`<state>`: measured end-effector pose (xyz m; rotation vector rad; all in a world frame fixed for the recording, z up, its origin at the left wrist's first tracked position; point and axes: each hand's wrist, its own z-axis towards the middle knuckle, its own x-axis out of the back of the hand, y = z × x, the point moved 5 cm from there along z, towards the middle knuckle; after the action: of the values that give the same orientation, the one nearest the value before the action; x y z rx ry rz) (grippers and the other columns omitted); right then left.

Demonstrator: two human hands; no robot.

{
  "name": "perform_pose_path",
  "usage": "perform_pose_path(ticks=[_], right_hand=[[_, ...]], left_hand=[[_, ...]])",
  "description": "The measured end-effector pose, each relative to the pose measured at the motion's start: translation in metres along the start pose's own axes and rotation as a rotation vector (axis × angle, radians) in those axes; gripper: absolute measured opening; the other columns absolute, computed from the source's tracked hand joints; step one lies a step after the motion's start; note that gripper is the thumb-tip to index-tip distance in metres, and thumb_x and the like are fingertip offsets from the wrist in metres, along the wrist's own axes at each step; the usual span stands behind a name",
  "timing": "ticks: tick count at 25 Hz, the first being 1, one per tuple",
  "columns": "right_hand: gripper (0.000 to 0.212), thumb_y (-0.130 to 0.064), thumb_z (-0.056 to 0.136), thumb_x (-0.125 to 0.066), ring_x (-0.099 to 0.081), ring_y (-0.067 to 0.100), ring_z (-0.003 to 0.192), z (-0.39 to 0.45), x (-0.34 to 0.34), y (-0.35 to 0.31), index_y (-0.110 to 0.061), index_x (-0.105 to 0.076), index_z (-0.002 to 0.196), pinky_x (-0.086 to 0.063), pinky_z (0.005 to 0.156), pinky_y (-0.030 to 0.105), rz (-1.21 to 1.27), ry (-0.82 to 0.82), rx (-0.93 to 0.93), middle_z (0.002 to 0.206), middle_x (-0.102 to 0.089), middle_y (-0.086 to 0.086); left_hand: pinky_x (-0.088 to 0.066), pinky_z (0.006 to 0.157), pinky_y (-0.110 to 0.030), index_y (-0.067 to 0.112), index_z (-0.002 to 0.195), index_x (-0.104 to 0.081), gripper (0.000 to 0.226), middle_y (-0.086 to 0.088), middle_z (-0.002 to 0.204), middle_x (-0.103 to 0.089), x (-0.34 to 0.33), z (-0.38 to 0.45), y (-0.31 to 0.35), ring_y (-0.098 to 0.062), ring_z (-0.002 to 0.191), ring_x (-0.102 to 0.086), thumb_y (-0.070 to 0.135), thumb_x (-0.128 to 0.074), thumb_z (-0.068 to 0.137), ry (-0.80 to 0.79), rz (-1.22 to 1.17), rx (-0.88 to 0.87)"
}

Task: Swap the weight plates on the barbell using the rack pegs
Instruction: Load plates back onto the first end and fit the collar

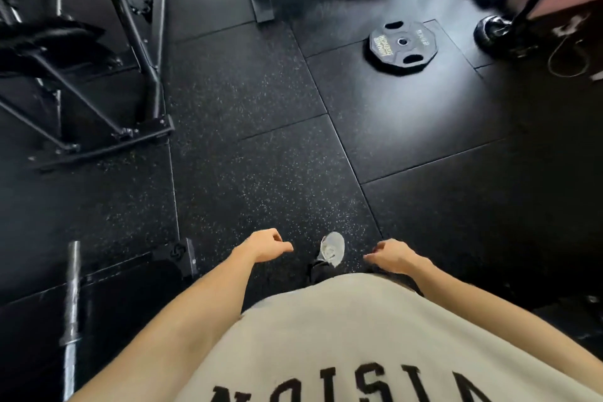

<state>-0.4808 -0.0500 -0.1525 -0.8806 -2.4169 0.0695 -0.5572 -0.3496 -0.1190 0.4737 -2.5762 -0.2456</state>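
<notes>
Weight plate [402, 42] flat on black floor [261, 140], far ahead, right side. Bare barbell end [72, 287] low on left, no plate on it. Left hand [266, 245] empty, fingers loosely curled. Right hand [393, 256] empty too, loosely curled. Both hands hang near white shoe [332, 248]. Black rack [130, 42] up left.

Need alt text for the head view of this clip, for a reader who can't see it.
Looking down, a person's empty left hand and right hand hang over a black gym floor. One weight plate lies flat ahead to the right; a bare barbell end shows at lower left, and a rack frame stands upper left.
</notes>
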Motion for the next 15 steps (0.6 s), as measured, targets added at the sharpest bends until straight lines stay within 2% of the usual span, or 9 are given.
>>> perform_pose_path(ticks=[2,4,6,8,15], right_hand=[[0.063,-0.057,0.085,-0.061,-0.058,0.026,0.118,0.034,0.079,-0.020,-0.014,-0.059,0.132,-0.047,0.097,0.033,0.075,0.061,-0.026,0.134,-0.060,0.006],[0.061,-0.055,0.087,-0.061,-0.059,0.026,0.117,0.060,0.149,-0.037,-0.013,-0.059,0.131,-0.046,0.097,0.033,0.130,0.108,-0.015,0.134,-0.061,0.007],[0.059,-0.055,0.087,-0.061,-0.060,0.026,0.115,0.088,0.200,-0.048,-0.013,-0.060,0.129,-0.047,0.096,0.034,0.193,0.126,-0.019,0.132,-0.062,0.007],[0.059,-0.054,0.088,-0.061,-0.059,0.027,0.117,0.116,0.242,-0.053,-0.013,-0.059,0.130,-0.047,0.097,0.035,0.227,0.119,-0.043,0.133,-0.061,0.008],[0.051,-0.048,0.092,-0.058,-0.056,0.025,0.120,0.221,0.380,-0.054,-0.013,-0.060,0.129,-0.044,0.100,0.033,0.343,0.080,-0.163,0.134,-0.060,0.006]], left_hand=[[-0.042,0.087,-0.036,0.025,0.115,-0.059,0.044,0.002,0.116,-0.059,0.057,0.031,0.057,-0.018,0.105,-0.054,0.057,-0.062,0.086,-0.004,0.021,-0.033],[-0.040,0.085,-0.035,0.025,0.116,-0.060,0.043,0.003,0.113,-0.057,0.105,0.058,0.112,-0.019,0.104,-0.053,0.056,-0.062,0.086,0.012,0.030,-0.071],[-0.042,0.091,-0.036,0.024,0.115,-0.060,0.043,0.003,0.115,-0.057,0.143,0.088,0.164,-0.021,0.107,-0.053,0.055,-0.062,0.085,0.007,0.059,-0.105],[-0.044,0.098,-0.039,0.023,0.114,-0.060,0.043,0.001,0.120,-0.059,0.175,0.124,0.214,-0.022,0.110,-0.054,0.055,-0.061,0.085,-0.027,0.121,-0.114],[-0.042,0.100,-0.039,0.022,0.120,-0.057,0.046,-0.003,0.131,-0.057,0.300,0.267,0.394,-0.022,0.117,-0.053,0.055,-0.059,0.088,-0.106,0.379,-0.184]])
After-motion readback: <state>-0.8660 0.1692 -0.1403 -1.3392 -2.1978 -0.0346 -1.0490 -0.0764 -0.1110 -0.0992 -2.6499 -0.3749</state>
